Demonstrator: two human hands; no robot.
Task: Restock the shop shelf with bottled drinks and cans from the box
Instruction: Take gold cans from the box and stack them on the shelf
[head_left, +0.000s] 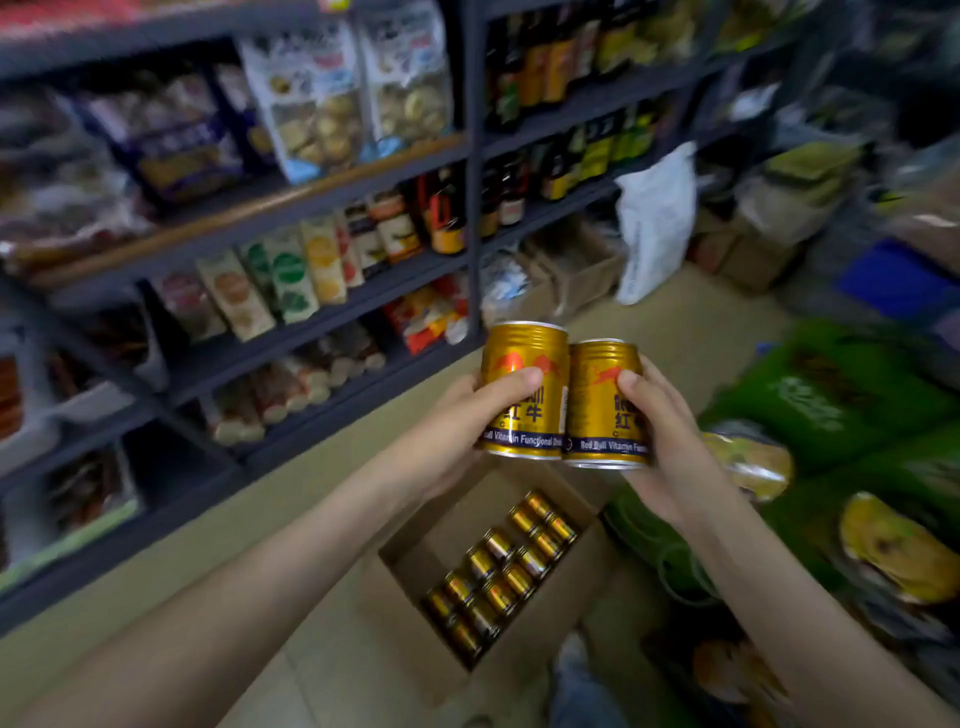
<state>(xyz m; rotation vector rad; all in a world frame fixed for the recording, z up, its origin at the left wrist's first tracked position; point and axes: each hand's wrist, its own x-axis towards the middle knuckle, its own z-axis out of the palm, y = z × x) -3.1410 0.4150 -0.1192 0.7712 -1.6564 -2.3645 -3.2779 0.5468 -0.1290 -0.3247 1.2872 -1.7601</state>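
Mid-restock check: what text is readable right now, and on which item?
"Vitamin Functional Dr", cut off: left-hand can, above it "红牛".
"Red Bull Vitamin F", cut off: right-hand can.
Shelf packets, bottle labels, cans in the box, green sacks: too blurred.

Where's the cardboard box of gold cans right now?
Head view, lower centre: the open brown cardboard box sits on the floor below both hands, dark shelving to its left, green bags to its right.
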